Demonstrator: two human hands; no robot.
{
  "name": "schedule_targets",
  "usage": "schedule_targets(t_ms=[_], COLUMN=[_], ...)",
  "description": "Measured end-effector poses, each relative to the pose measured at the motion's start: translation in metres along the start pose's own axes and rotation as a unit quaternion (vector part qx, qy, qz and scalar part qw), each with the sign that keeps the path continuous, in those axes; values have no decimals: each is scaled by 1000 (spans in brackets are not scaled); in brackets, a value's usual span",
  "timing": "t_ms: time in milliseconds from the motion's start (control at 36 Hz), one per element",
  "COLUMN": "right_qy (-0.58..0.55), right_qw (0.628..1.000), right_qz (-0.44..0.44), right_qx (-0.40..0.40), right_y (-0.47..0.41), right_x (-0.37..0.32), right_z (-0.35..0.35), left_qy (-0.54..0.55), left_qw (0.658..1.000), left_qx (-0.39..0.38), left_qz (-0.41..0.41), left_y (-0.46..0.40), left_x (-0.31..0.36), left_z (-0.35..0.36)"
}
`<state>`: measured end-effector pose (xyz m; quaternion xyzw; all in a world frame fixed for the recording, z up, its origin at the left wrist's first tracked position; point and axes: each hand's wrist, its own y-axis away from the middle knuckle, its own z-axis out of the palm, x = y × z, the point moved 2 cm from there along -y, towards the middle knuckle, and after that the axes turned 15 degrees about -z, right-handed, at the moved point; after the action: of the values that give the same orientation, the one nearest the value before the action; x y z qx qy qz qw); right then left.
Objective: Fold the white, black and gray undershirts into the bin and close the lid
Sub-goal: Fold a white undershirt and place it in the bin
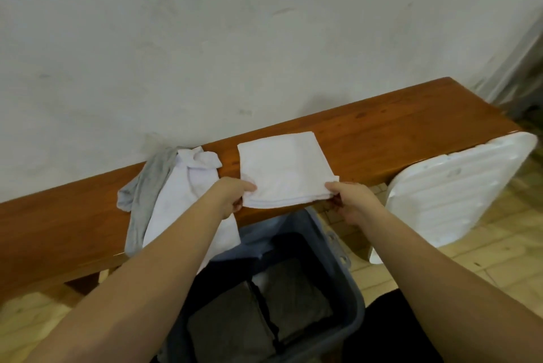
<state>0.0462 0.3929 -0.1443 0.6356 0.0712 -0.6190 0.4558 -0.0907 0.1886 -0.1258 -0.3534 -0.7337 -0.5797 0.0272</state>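
Observation:
A folded white undershirt (286, 170) lies on the wooden bench (382, 139), its near edge hanging over the bench front. My left hand (235, 196) pinches its near left corner, and my right hand (351, 201) pinches its near right corner. To the left lie an unfolded white undershirt (188, 186) and a gray undershirt (147, 186), draped over the bench edge. Below my hands stands the gray-blue bin (349, 289), open, with folded gray and dark garments (291, 306) inside. The white ribbed lid (452, 186) leans against the bench at the right.
A pale wall runs behind the bench. The floor is light tile (484, 251). The right half of the bench top is bare wood. A dark garment on my lap (388, 330) shows at the bottom right.

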Motion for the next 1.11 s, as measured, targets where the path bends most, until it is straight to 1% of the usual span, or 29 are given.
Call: schedule_targets(t_ms=[83, 222, 278, 333, 389, 500, 556, 639, 694, 806, 889, 944, 1028, 1111], right_qy=[21, 56, 57, 78, 97, 47, 75, 174, 218, 254, 285, 293, 311, 369], right_qw=[999, 990, 987, 984, 982, 985, 984, 974, 961, 943, 928, 922, 909, 881], right_qz=[28, 99, 116, 114, 99, 76, 65, 50, 70, 102, 138, 169, 207, 223], right_qx=[-15, -81, -96, -108, -124, -149, -151, -135, -156, -188, -194, -188, -183, -194], right_y=[2, 11, 14, 19, 23, 26, 26, 23, 23, 25, 23, 22, 26, 25], right_x=[-3, 5, 9, 12, 13, 17, 23, 35, 44, 59, 72, 83, 99, 126], right_z=[-6, -16, -20, -24, -26, -27, -27, -35, -41, -53, -57, -59, -57, -57], left_qy=[16, 42, 79, 123, 148, 163, 159, 164, 173, 179, 184, 187, 195, 202], left_qw=[1000, 998, 994, 985, 978, 970, 970, 969, 965, 963, 960, 963, 965, 954], left_qx=[-11, -38, -67, -117, -148, -179, -182, -185, -196, -200, -207, -190, -157, -163], left_qz=[-7, 17, 17, 10, 8, 19, 18, 11, 3, -20, -33, -46, -81, -152], left_y=[3, 16, 21, 27, 29, 35, 33, 31, 28, 22, 16, 11, -2, -18], left_x=[-6, -20, -28, -40, -53, -78, -91, -113, -130, -163, -187, -201, -219, -238], left_z=[2, 8, 8, 8, 9, 13, 15, 15, 14, 14, 14, 15, 20, 28])
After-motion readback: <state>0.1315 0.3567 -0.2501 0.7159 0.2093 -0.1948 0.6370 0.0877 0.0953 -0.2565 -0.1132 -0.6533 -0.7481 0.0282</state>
